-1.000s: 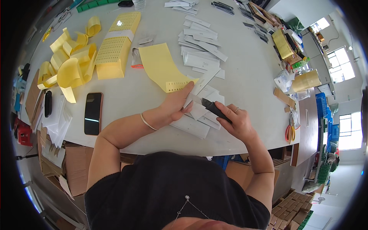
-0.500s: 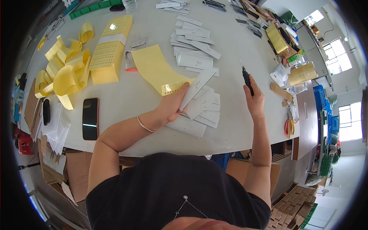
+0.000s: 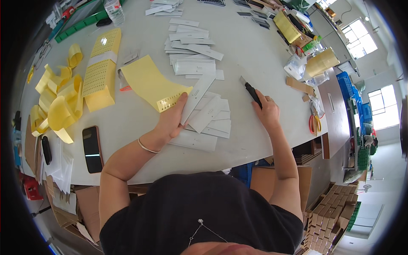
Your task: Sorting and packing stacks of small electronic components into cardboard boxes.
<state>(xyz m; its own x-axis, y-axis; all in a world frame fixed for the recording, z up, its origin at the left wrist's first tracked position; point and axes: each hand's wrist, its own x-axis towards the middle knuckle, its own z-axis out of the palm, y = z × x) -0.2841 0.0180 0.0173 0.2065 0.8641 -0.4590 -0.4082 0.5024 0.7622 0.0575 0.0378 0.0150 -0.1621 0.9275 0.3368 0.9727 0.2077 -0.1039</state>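
My left hand [image 3: 173, 119] is closed on a narrow white card [image 3: 198, 97], tilted up to the right over the pile. Its thumb lies near the bottom right corner of a yellow label sheet [image 3: 146, 80], which has a row of small printed labels along that edge. Under and beside this hand, several white cards [image 3: 216, 121] fan out on the table. To the right, my right hand [image 3: 267, 111] is wrapped round a black utility knife [image 3: 253, 95], its blade out and pointing up and left, apart from the cards. The left fingers are partly hidden beneath the card.
Farther off lies a long overlapping row of white cards [image 3: 193, 46]. On the left are a folded yellow label stack [image 3: 102, 70], curled yellow strips [image 3: 63, 104] and a phone [image 3: 92, 148]. Scissors [image 3: 314, 124] and a tape roll [image 3: 321, 63] lie at the right edge.
The whole view has turned slightly, so the table's things appear shifted. The knife tip points more to the left in the picture. Both hands keep the same holds.
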